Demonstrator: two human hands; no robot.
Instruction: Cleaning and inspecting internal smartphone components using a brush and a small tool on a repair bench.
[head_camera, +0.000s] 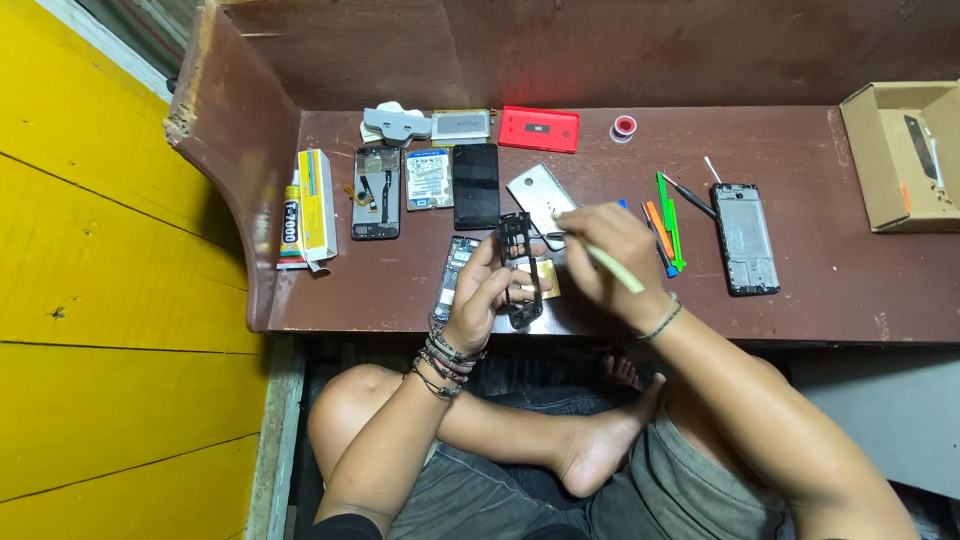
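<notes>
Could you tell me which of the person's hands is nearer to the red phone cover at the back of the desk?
The right hand, though only slightly: the red phone cover lies beyond it, a little to its left. The left hand sits lower, nearer the desk's front edge.

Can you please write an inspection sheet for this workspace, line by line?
Surface: brown wooden desk, worn at the left edge.
Job's things: black phone frame, held upright; pale green tool.
Clutter: glue box, opened phone, dark phone, red cover, solder spool, coloured pry tools, phone frame, cardboard box.
Fingers: left hand grips the black phone frame; right hand holds the pale green tool at it.
Cables: nothing seen.
Surroundings: yellow wooden wall to the left; the person sits cross-legged.
</notes>
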